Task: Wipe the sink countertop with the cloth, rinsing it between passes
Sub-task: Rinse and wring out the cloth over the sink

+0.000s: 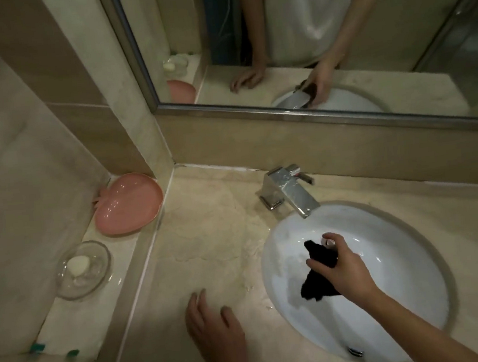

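Two hands, both mine: my left hand lies flat on the counter, my right hand holds one black cloth over the basin. One white oval sink. One chrome faucet at its back edge. One beige stone countertop, wet in patches. On the side ledge: one pink plate, one clear glass dish, one pale soap bar in that dish. Two small teal things at the ledge's near end; what they are I cannot tell. One framed mirror above.
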The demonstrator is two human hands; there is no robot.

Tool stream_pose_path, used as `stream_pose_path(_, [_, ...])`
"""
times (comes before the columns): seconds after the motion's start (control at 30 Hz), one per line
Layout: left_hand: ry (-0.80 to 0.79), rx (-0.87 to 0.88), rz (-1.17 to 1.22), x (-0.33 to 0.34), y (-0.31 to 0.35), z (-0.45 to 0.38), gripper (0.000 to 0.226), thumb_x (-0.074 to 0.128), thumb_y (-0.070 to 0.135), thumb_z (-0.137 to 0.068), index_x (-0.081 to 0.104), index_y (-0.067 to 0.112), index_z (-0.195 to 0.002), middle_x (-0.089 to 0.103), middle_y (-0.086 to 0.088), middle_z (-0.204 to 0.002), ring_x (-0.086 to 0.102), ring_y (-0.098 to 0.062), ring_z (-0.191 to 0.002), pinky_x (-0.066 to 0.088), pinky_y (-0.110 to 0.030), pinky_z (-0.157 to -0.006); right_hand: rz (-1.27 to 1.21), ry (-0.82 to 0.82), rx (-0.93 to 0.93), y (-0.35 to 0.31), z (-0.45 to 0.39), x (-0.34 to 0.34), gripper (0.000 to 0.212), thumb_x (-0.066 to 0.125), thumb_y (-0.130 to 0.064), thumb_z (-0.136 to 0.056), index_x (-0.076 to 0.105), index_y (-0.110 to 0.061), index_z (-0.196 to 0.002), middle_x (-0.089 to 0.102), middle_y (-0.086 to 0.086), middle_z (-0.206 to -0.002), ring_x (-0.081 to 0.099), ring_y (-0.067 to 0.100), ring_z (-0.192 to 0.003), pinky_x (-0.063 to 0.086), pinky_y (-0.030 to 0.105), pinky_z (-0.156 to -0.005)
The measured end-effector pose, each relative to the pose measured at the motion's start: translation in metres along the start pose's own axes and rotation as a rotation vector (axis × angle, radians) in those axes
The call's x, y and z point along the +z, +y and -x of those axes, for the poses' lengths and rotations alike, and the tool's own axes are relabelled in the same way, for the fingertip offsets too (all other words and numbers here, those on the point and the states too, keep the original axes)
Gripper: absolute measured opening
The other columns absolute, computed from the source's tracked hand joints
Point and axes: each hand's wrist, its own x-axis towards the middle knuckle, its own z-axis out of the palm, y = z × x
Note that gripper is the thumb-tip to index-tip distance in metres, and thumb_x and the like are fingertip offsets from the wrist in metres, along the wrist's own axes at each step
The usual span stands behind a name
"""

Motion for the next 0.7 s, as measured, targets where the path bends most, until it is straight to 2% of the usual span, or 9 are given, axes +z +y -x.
stream_pose_path(0.07, [-0.147, -0.012, 0.168, 0.000, 0.031, 0.009, 0.043, 0.049, 0.033, -0.084, 0.062, 0.022, -0.124, 0.060, -0.006, -0.129, 0.057, -0.031, -0.120, 0.046, -0.049, -0.103, -0.061, -0.043, 0.006, 0.002, 0.022, -0.018, 0.063, 0.083, -0.032, -0.080, 0.044, -0.037, -0.129, 0.062, -0.012, -0.116, 0.064, 0.006, -0.095, 0.048, 0.022, -0.073])
stream_pose_path(0.13, [-0.505, -0.208, 0.463, -0.008, 0.087, 0.022, 0.026, 0.054, 0.043, -0.090, 0.067, 0.036, -0.112, 0.067, 0.012, -0.122, 0.061, -0.013, -0.116, 0.048, -0.042, -0.104, -0.080, -0.072, -0.039, 0.001, 0.045, -0.032, 0.064, 0.084, -0.029, -0.078, 0.044, -0.042, -0.125, 0.061, -0.020, -0.116, 0.064, -0.005, -0.094, 0.048, 0.018, -0.076])
stream_pose_path(0.2, [-0.982, -0.446, 0.738, -0.020, 0.146, 0.036, 0.035, 0.056, 0.052, -0.094, 0.072, 0.025, -0.110, 0.073, 0.007, -0.110, 0.065, -0.014, -0.110, 0.047, -0.033, -0.100, -0.109, -0.038, -0.111, -0.008, 0.068, -0.043, 0.063, 0.084, -0.026, -0.078, 0.045, -0.042, -0.125, 0.058, -0.025, -0.119, 0.061, -0.009, -0.099, 0.048, 0.013, -0.077])
stream_pose_path(0.27, [-1.262, -0.452, 0.773, -0.029, 0.182, 0.046, 0.042, 0.046, 0.051, -0.100, 0.072, 0.020, -0.115, 0.075, 0.001, -0.111, 0.067, -0.017, -0.109, 0.046, -0.032, -0.098, -0.202, -0.019, -0.135, -0.014, 0.083, -0.050, 0.063, 0.083, -0.021, -0.079, 0.048, -0.039, -0.129, 0.054, -0.022, -0.124, 0.061, -0.006, -0.099, 0.052, 0.015, -0.076])
stream_pose_path(0.43, [-1.201, -0.361, 0.577, -0.034, 0.211, 0.053, 0.062, 0.048, 0.078, -0.082, 0.077, 0.030, -0.109, 0.077, 0.004, -0.107, 0.071, -0.012, -0.103, 0.052, -0.034, -0.101, -0.523, -0.193, -0.047, -0.006, 0.107, -0.104, 0.057, 0.074, -0.018, -0.090, 0.050, -0.042, -0.135, 0.057, -0.019, -0.132, 0.061, -0.005, -0.110, 0.052, 0.015, -0.079])
stream_pose_path(0.5, [-1.155, -0.344, 0.525, -0.034, 0.220, 0.049, 0.074, 0.049, 0.084, -0.075, 0.075, 0.023, -0.107, 0.076, 0.008, -0.088, 0.071, -0.010, -0.079, 0.054, -0.025, -0.074, -0.550, -0.143, 0.018, -0.001, 0.106, -0.126, 0.040, 0.067, -0.039, -0.094, 0.055, -0.040, -0.132, 0.062, -0.017, -0.131, 0.059, 0.000, -0.119, 0.047, 0.016, -0.087])
stream_pose_path(0.57, [-1.189, -0.293, 0.475, -0.041, 0.233, 0.048, 0.073, 0.045, 0.080, -0.084, 0.075, 0.017, -0.101, 0.064, 0.006, -0.067, 0.056, -0.011, -0.054, 0.037, -0.024, -0.050, -0.594, -0.218, 0.092, 0.000, 0.103, -0.139, 0.051, 0.064, -0.064, -0.087, 0.058, -0.037, -0.130, 0.066, -0.014, -0.128, 0.063, 0.005, -0.117, 0.049, 0.022, -0.093])
stream_pose_path(0.63, [-1.243, -0.208, 0.416, -0.046, 0.247, 0.051, 0.078, 0.041, 0.081, -0.086, 0.076, 0.013, -0.100, 0.058, 0.003, -0.063, 0.048, -0.012, -0.049, 0.030, -0.026, -0.048, -0.596, -0.382, 0.080, -0.001, 0.101, -0.145, 0.044, 0.061, -0.061, -0.092, 0.065, -0.032, -0.124, 0.071, -0.008, -0.121, 0.067, 0.008, -0.112, 0.052, 0.029, -0.095])
stream_pose_path(0.7, [-1.291, -0.158, 0.382, -0.049, 0.253, 0.053, 0.080, 0.039, 0.083, -0.084, 0.076, 0.014, -0.098, 0.058, 0.002, -0.064, 0.048, -0.011, -0.049, 0.031, -0.025, -0.048, -0.551, -0.350, 0.021, -0.005, 0.097, -0.149, 0.027, 0.067, -0.044, -0.093, 0.072, -0.027, -0.113, 0.074, -0.005, -0.108, 0.070, 0.006, -0.096, 0.055, 0.027, -0.083])
